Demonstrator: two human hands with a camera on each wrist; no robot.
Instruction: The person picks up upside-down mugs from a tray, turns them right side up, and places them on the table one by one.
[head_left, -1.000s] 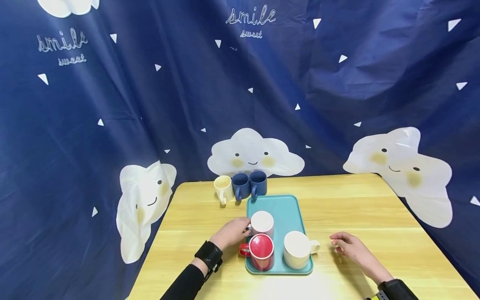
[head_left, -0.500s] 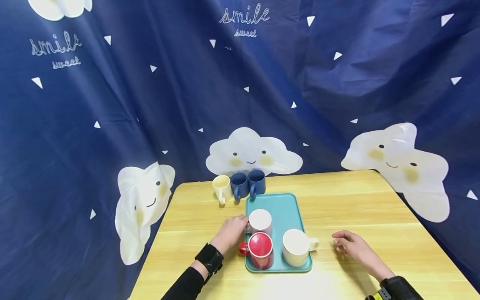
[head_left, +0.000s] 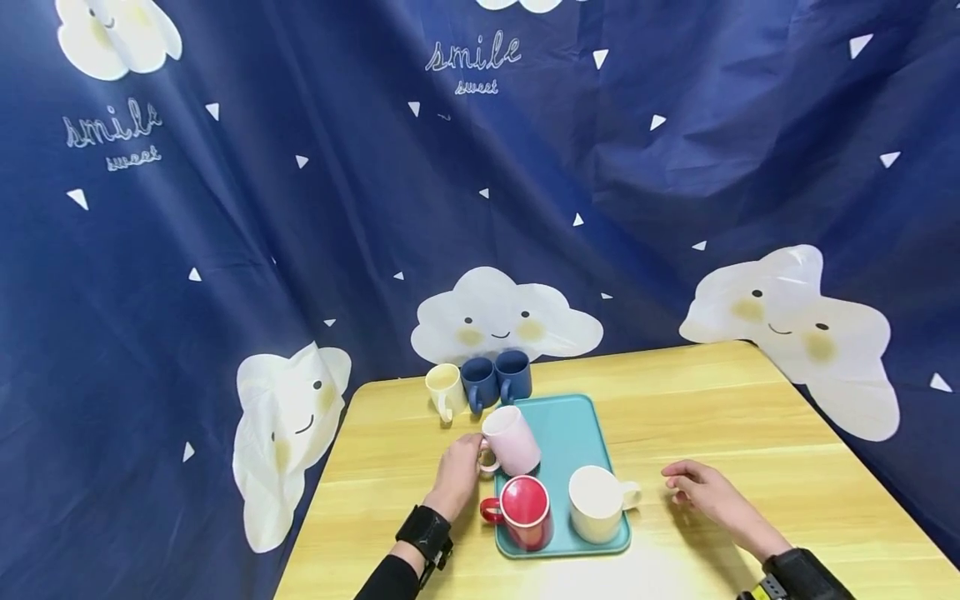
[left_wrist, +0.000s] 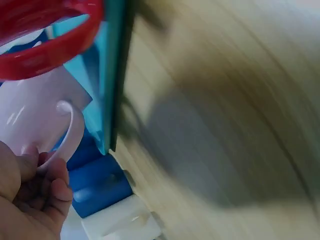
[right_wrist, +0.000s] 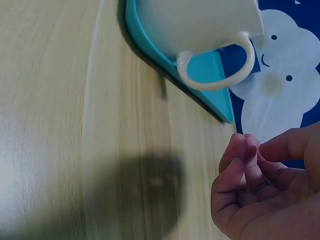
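Note:
My left hand (head_left: 456, 475) pinches the handle of a pale pink mug (head_left: 515, 443), which leans to the left over the blue-green tray (head_left: 572, 429). In the left wrist view, thumb and fingers of the hand (left_wrist: 37, 192) close on the handle of the pink mug (left_wrist: 37, 107). Just in front of it a red mug (head_left: 527, 515) stands on the tray, handle to the left. A cream mug (head_left: 595, 506) stands at the tray's near right corner, handle to the right. My right hand (head_left: 703, 493) hovers right of that mug, loosely curled and holding nothing.
Behind the tray, near the table's back edge, stand a pale yellow mug (head_left: 446, 392) and two dark blue mugs (head_left: 480, 384). A dark blue curtain (head_left: 360, 183) with cloud prints hangs behind the wooden table (head_left: 675, 400).
The pink mug was upright on the tray; now it tilts left, its rim shifted leftward, with my left hand on its handle. My right hand has hardly moved. The head view has shifted slightly.

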